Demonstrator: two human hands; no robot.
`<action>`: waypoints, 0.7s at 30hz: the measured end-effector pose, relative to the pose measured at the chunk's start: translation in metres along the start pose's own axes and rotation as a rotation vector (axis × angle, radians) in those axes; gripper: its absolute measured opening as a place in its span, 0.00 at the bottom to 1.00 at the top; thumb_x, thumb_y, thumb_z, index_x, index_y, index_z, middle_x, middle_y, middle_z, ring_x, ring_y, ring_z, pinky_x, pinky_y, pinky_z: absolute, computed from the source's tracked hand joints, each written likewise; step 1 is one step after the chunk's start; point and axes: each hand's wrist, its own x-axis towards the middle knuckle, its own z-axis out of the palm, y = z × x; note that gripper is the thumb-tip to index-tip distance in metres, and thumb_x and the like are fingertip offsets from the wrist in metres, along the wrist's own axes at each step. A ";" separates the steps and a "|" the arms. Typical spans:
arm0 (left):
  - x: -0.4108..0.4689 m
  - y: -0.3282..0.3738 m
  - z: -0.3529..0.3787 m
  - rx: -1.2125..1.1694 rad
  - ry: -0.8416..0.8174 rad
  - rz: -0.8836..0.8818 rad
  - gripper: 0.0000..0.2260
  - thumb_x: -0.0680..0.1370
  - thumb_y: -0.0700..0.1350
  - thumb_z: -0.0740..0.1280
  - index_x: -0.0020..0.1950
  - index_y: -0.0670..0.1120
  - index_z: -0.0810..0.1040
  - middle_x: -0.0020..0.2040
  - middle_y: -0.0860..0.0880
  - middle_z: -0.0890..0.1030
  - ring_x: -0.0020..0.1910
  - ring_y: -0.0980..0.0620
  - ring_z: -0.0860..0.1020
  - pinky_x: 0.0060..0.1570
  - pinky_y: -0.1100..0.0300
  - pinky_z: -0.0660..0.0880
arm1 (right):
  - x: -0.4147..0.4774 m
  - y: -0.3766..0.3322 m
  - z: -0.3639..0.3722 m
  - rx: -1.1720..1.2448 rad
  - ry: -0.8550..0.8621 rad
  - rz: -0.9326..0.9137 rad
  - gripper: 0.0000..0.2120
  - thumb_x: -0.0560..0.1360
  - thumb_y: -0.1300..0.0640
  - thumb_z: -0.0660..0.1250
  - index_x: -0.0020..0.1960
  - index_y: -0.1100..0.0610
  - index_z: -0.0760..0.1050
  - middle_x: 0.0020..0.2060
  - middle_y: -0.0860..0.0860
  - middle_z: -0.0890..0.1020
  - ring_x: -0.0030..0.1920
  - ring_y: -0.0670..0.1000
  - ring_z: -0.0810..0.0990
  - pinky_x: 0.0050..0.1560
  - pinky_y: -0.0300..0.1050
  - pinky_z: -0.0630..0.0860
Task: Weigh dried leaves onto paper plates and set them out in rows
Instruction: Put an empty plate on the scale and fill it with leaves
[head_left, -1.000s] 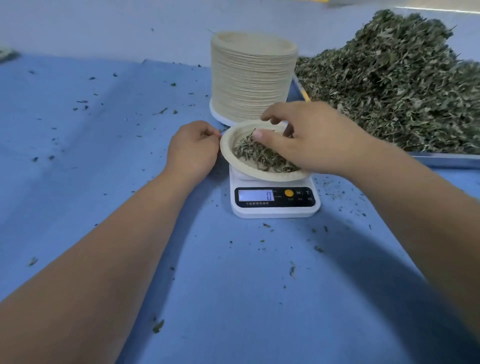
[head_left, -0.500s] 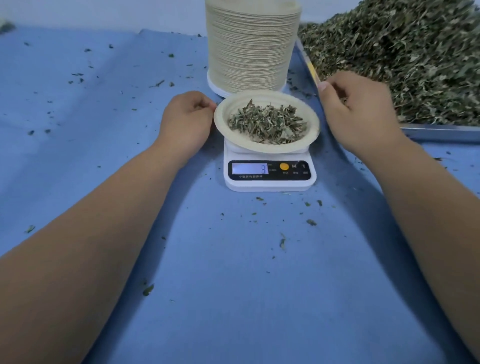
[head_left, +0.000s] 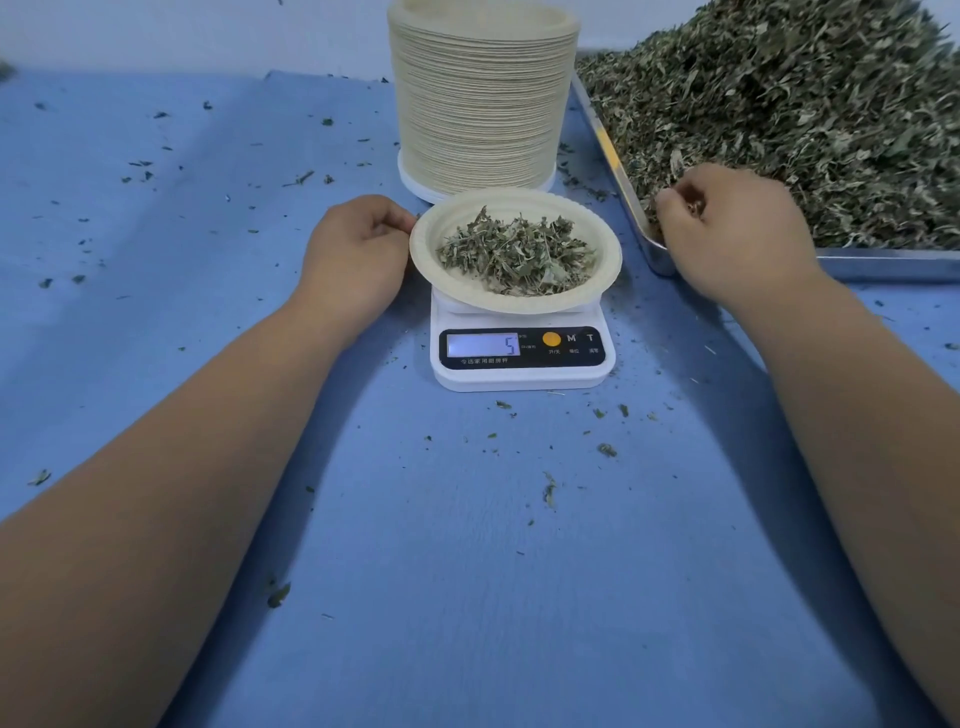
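Found round beige paper plate (head_left: 422, 249) seated on small white digital kitchen scale (head_left: 522, 378), centre of blue cloth-covered surface (head_left: 467, 545). Noted modest pile of grey-green dried leaves (head_left: 517, 253) in the plate's well. Read "5" on the lit display (head_left: 483, 344); unit too small to make out. Located left hand (head_left: 356, 249) just beside the plate's left rim, fingers curled, thumb side against the rim; cannot tell whether pinching the rim or only resting there. Located right hand (head_left: 732, 228) at near corner of shallow steel tray (head_left: 883, 257), fingers curled narrow into the large heap of loose dried leaves (head_left: 805, 119), apparently pinching a small bit. Recorded tall stack of unused beige paper plates (head_left: 480, 98) directly behind the scale, and scattered leaf crumbs (head_left: 605, 449) across the surface. Judged progress: one portion mid-weighing, probably short of target, given the reach for more leaf. Saw no filled plates set out in rows within view, so count of finished plates unknown. Left to do, by estimate: top up to weight, lift plate off, place in a row, repeat through the stack.
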 end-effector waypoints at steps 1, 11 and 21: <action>0.001 0.000 0.000 0.006 0.004 -0.002 0.11 0.69 0.39 0.62 0.41 0.50 0.83 0.29 0.54 0.78 0.35 0.51 0.76 0.42 0.52 0.76 | 0.001 0.004 -0.001 -0.046 -0.019 0.033 0.20 0.81 0.41 0.54 0.50 0.56 0.76 0.38 0.55 0.76 0.44 0.61 0.75 0.50 0.55 0.73; 0.001 -0.002 0.001 0.030 0.011 0.008 0.11 0.71 0.39 0.62 0.42 0.51 0.83 0.33 0.50 0.80 0.36 0.51 0.75 0.40 0.52 0.74 | 0.016 0.032 -0.022 -0.383 -0.541 0.387 0.64 0.55 0.14 0.25 0.79 0.45 0.62 0.78 0.57 0.65 0.76 0.66 0.63 0.72 0.71 0.60; 0.001 -0.004 0.000 0.018 0.002 0.013 0.14 0.72 0.39 0.61 0.42 0.53 0.83 0.41 0.42 0.85 0.38 0.48 0.78 0.43 0.51 0.75 | 0.011 0.036 -0.010 -0.234 -0.305 0.062 0.36 0.81 0.30 0.42 0.42 0.56 0.75 0.37 0.57 0.78 0.39 0.58 0.75 0.40 0.50 0.70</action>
